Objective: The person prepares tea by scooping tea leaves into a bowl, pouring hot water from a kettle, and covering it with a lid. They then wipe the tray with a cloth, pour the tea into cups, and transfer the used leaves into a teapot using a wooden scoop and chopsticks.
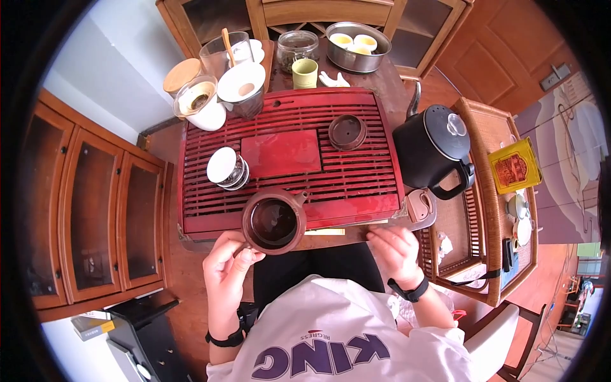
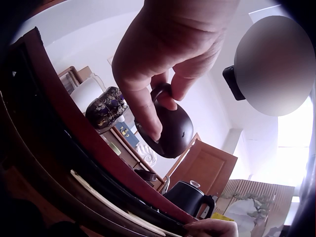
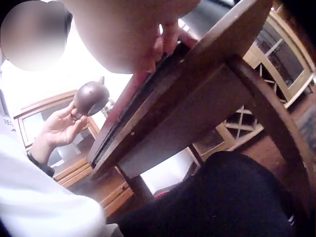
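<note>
My left hand [image 1: 229, 267] grips a brown clay teapot [image 1: 247, 226] by its handle, with the fingers curled round the loop. The lidless teapot is tilted at the front edge of the red slatted tea tray [image 1: 356, 204], its dark inside showing in the head view. The left wrist view shows the rounded body of the teapot [image 2: 175, 131] below the fingers. My right hand [image 1: 394, 251] rests at the tray's front right edge, fingers loosely bent and holding nothing. A round brown lid [image 1: 347, 132] lies on the tray's right half. White-topped patterned cups [image 1: 228, 169] stand on the left.
A black kettle [image 1: 433, 146] stands right of the tray. Behind the tray are a green cup [image 1: 305, 74], a glass jar [image 1: 298, 48] and a metal bowl [image 1: 358, 54]. Glass vessels [image 1: 202, 105] crowd the back left corner. A wicker cart [image 1: 487, 223] is at the right.
</note>
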Action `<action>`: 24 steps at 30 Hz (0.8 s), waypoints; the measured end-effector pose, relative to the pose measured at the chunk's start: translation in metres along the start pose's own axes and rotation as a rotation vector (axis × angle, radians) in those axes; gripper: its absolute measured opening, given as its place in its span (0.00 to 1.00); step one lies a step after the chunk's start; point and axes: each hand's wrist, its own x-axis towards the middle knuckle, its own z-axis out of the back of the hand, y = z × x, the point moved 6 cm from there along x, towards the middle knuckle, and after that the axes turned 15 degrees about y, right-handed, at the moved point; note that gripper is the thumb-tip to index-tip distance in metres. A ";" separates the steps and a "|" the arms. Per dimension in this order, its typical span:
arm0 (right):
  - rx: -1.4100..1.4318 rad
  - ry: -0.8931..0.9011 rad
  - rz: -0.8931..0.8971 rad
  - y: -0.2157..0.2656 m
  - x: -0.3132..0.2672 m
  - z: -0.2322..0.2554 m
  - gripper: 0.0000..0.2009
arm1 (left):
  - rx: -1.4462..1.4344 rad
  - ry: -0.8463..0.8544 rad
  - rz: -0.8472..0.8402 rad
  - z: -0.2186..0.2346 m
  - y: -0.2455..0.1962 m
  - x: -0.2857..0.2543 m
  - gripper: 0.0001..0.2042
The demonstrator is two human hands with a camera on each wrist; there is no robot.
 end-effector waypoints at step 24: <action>0.375 0.263 0.344 0.068 0.062 -0.057 0.19 | -0.013 0.003 0.010 0.000 0.003 0.005 0.08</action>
